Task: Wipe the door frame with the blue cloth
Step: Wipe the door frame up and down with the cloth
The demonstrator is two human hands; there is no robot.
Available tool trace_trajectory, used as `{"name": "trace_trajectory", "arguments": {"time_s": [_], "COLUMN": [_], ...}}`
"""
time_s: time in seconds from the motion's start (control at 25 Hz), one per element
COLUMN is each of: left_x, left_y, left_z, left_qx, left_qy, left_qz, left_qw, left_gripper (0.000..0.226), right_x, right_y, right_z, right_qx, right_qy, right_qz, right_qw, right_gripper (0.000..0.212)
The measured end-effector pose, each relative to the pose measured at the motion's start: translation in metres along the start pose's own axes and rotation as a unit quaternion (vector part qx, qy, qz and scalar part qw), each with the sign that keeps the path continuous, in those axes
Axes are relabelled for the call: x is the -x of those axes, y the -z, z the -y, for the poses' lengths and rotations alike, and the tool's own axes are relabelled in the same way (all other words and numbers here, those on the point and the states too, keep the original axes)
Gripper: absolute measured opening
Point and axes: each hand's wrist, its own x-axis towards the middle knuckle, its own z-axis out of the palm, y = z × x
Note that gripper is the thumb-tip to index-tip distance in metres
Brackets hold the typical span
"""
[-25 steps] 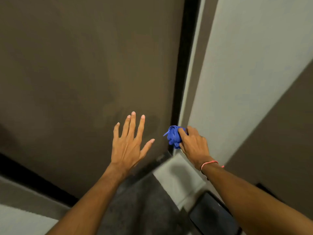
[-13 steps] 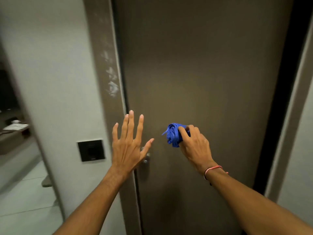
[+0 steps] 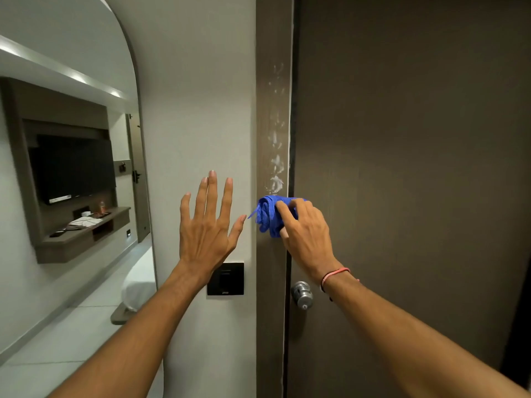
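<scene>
- A second ago the view looked down at the foot of the door; half a second ago it faced the door panel; now the door frame (image 3: 273, 124) stands upright through the middle of the frame, so the person has turned to face it.
- The blue cloth (image 3: 267, 215), bunched into a wad, now sits pressed on the frame strip at centre, where before it hung in front of the door (image 3: 402, 168). I'd judge the wiping is only just starting.
- White smears (image 3: 276, 170) run up the strip directly above the cloth, so an upward stroke looks due.
- The right hand (image 3: 307, 237) has its fingers curled and clamped on the cloth.
- The left hand (image 3: 208, 225) keeps its pose, fingers spread apart, holding nothing, in front of the wall left of centre.
- No readable writing: the black wall switch (image 3: 225, 279) at lower centre and the knob (image 3: 302, 294) show no legible marks.
</scene>
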Motion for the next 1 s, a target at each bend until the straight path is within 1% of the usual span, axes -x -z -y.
{"name": "trace_trajectory", "arguments": {"time_s": [0.16,0.28,0.4,0.48,0.56,0.64,0.76,0.88,1.0], "left_x": [-0.021,-0.032,-0.040,-0.046,-0.053,-0.058,-0.059,-0.058,-0.061], "left_y": [-0.028,-0.051,-0.068,-0.076,-0.084,-0.093,-0.109,-0.122,-0.128], "left_z": [0.011,0.019,0.027,0.031,0.034,0.035,0.035,0.036,0.039], "left_qx": [-0.004,-0.010,-0.002,0.000,0.005,0.012,0.027,0.035,0.024], "left_qy": [-0.003,-0.013,-0.010,-0.015,-0.015,-0.017,-0.023,-0.017,-0.033], "left_qz": [-0.015,-0.026,-0.037,-0.049,-0.059,-0.060,-0.061,-0.065,-0.073], "left_qw": [1.000,1.000,0.999,0.999,0.998,0.998,0.998,0.997,0.997], "left_gripper": [0.073,0.070,0.069,0.069,0.071,0.071,0.071,0.071,0.070], "right_x": [-0.021,-0.024,-0.013,-0.005,0.001,0.004,0.007,0.006,-0.002], "right_y": [-0.033,-0.055,-0.065,-0.067,-0.071,-0.079,-0.093,-0.105,-0.111], "right_z": [0.003,0.008,0.016,0.020,0.025,0.023,0.020,0.019,0.018], "right_qx": [-0.003,0.013,0.005,-0.015,-0.005,0.013,0.029,0.031,0.030], "right_qy": [0.003,0.000,-0.010,-0.017,-0.020,-0.020,-0.019,-0.028,-0.027], "right_qz": [-0.003,0.012,-0.010,0.006,0.057,0.079,0.076,0.048,0.016], "right_qw": [1.000,1.000,1.000,1.000,0.998,0.997,0.997,0.998,0.999], "right_gripper": [0.037,0.041,0.045,0.058,0.076,0.086,0.085,0.081,0.077]}}
